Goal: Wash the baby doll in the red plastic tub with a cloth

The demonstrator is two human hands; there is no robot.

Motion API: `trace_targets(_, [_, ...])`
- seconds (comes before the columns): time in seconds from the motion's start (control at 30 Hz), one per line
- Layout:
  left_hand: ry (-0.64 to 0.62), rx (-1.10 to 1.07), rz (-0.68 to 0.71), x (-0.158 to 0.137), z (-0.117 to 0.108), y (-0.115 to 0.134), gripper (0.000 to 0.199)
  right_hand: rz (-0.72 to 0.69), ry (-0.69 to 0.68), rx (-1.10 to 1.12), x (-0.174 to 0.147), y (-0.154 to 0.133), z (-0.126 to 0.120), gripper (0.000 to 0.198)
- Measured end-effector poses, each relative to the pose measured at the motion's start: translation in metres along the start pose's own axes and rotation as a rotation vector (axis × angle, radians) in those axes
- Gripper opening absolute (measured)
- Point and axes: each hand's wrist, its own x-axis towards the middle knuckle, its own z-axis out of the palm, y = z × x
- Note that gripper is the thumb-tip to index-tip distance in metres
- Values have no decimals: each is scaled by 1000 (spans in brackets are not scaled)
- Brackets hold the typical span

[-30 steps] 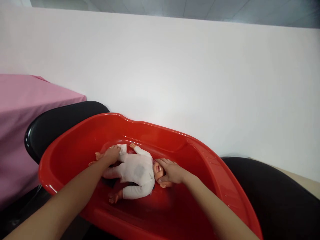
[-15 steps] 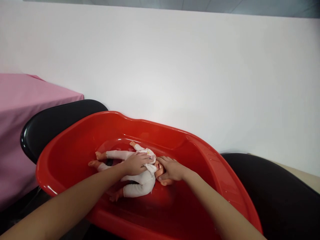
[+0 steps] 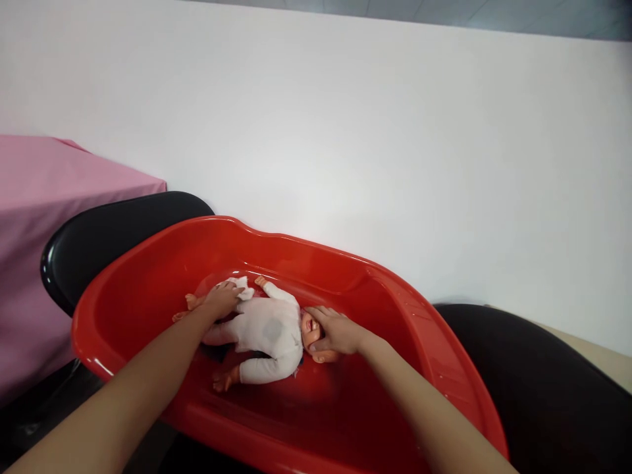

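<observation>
Head view: doll [image 3: 269,332] lies on back in red tub [image 3: 148,276], long axis left-right, head toward right, feet toward left. Right hand [image 3: 336,332] cups doll's head, fingers curled around it. Left hand [image 3: 222,297] presses small white cloth [image 3: 241,286] at doll's legs, fingers closed on cloth. Black seat [image 3: 113,230] behind tub.

doll [image 3: 266,332] lies in tub [image 3: 395,303], cloth [image 3: 241,287] over its legs.

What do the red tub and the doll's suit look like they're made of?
The tub looks like glossy moulded plastic: smooth rim with bright highlights. The doll's suit looks like soft matte white fabric, probably knit, with a grey patch that may be damp. The left hand holds a small white cloth.
</observation>
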Motion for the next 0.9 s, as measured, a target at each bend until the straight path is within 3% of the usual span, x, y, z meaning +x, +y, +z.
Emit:
trace_targets(0.13, [51,4,-289,-3,-16,-3,51,-11,13,20,0,1,-1,89])
trace_targets(0.23, [135,-55,-320,2,-30,21,49,-6,15,31,-1,0,-3,85])
trace_targets(0.3, [203,-129,-210,3,-36,47,52,-10,15,34,-1,0,-3,84])
trace_targets(0.37, [235,-208,64,1,-35,73,48,-23,18,26,0,2,-2,87])
trace_targets(0.43, [174,-232,358,-4,-27,93,43,-39,26,13,3,5,0,91])
trace_targets(0.5, [86,-203,491,-9,-13,103,47,-53,29,5,5,8,2,92])
trace_targets(0.67, [76,-131,379,-6,13,80,54,-34,35,21,6,7,2,90])
trace_targets(0.8, [53,-73,208,1,12,40,54,-27,41,50,3,4,-1,76])
trace_targets(0.9, [46,-10,102,-2,5,16,50,-26,37,71,2,5,-1,80])
